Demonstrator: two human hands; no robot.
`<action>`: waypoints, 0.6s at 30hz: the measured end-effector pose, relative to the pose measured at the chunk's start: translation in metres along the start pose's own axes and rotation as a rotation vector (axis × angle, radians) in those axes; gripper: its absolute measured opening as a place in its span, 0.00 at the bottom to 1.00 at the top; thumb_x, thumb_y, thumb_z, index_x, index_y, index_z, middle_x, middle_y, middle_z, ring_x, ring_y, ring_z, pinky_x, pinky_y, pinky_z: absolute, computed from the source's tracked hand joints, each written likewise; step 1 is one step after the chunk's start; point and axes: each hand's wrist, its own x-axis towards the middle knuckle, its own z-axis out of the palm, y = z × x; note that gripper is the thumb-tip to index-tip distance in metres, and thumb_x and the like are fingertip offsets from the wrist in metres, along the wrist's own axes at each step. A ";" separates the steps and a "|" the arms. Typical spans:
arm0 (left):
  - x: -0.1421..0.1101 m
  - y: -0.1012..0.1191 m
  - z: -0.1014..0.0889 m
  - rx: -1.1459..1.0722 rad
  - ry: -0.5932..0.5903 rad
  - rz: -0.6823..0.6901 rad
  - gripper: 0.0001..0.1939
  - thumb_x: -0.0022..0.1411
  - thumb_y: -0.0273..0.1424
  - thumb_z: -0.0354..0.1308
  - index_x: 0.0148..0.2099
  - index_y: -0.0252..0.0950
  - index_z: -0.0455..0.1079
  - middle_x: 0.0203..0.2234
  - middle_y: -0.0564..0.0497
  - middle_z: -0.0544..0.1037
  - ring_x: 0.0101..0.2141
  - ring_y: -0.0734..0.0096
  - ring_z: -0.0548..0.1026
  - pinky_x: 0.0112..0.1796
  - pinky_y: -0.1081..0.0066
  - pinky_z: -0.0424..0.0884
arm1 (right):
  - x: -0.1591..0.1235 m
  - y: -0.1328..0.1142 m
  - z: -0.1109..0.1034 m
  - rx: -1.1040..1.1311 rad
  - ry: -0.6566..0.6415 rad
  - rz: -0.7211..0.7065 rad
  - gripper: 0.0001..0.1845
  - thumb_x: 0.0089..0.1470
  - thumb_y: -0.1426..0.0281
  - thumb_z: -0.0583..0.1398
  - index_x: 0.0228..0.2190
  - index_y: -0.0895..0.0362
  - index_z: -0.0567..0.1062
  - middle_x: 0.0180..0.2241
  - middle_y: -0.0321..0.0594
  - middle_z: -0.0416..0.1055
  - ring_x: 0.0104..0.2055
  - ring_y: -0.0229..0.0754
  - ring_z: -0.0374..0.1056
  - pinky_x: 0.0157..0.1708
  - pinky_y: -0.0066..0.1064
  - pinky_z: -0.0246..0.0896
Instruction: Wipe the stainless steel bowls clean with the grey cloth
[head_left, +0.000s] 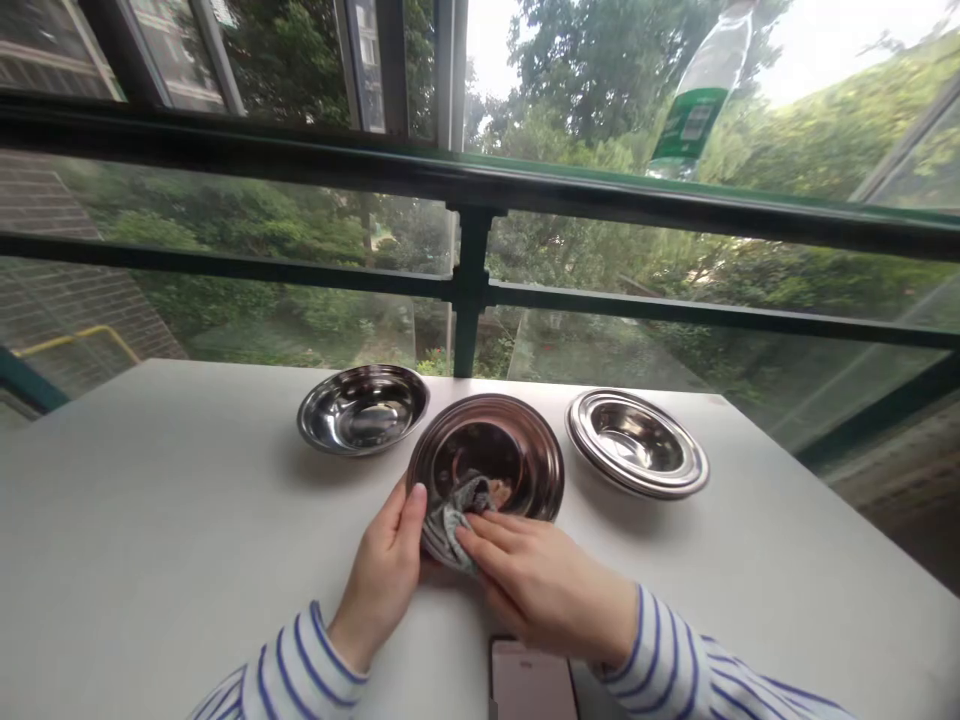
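Fingers (489, 546) on crumpled grey cloth (448, 526), round glossy metal bowl (541, 452)

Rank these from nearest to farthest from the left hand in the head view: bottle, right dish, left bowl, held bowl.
1. Held bowl: touching; the left hand grips its left rim.
2. Left bowl: just beyond the hand.
3. Right dish: farther off, to the right.
4. Bottle: upper right, above the rail.
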 end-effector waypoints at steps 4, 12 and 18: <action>0.001 0.002 0.000 0.032 -0.001 0.044 0.26 0.62 0.42 0.47 0.59 0.37 0.61 0.52 0.47 0.71 0.53 0.61 0.66 0.54 0.62 0.60 | -0.007 0.007 -0.009 -0.078 -0.031 0.100 0.21 0.52 0.76 0.52 0.49 0.62 0.66 0.49 0.49 0.68 0.52 0.50 0.62 0.53 0.43 0.57; 0.000 -0.005 0.003 -0.008 -0.001 -0.058 0.27 0.60 0.44 0.47 0.58 0.37 0.61 0.48 0.46 0.74 0.47 0.58 0.72 0.47 0.62 0.68 | 0.003 0.000 0.004 0.087 0.057 -0.047 0.24 0.57 0.72 0.49 0.55 0.66 0.59 0.55 0.53 0.61 0.57 0.45 0.57 0.56 0.35 0.54; 0.001 -0.002 0.004 -0.022 0.023 -0.017 0.27 0.60 0.44 0.48 0.57 0.36 0.63 0.49 0.46 0.73 0.49 0.60 0.70 0.49 0.65 0.66 | -0.006 0.005 -0.011 -0.011 -0.037 0.036 0.20 0.53 0.76 0.52 0.49 0.61 0.66 0.47 0.48 0.69 0.51 0.46 0.64 0.53 0.39 0.57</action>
